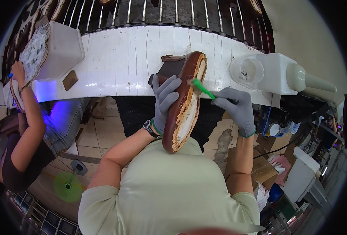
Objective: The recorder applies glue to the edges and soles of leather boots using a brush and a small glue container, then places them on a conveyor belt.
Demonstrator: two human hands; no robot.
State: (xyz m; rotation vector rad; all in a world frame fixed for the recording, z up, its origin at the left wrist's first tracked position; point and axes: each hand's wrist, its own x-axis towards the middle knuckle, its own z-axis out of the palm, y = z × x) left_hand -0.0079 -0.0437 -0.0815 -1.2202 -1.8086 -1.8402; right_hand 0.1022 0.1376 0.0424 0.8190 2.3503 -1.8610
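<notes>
A glossy brown leather boot (180,98) is turned on its side, with its bare underside facing right. That underside has a pale middle and a rough tan rim; no outsole is on it. My gloved left hand (166,97) is closed around the boot at its middle, and the boot's shaft rests on the white bench. My gloved right hand (236,107) grips a small green-handled brush (204,89). The brush's bristle end is at the upper part of the underside, near the rim; the fingers pinch the handle's end.
On the white bench (115,58) a clear round tub (255,70) stands by a white container (274,64) and a pale bottle (316,82). A roller conveyor (160,15) runs behind. At left, a co-worker's hand (18,72) is by a white box (66,47).
</notes>
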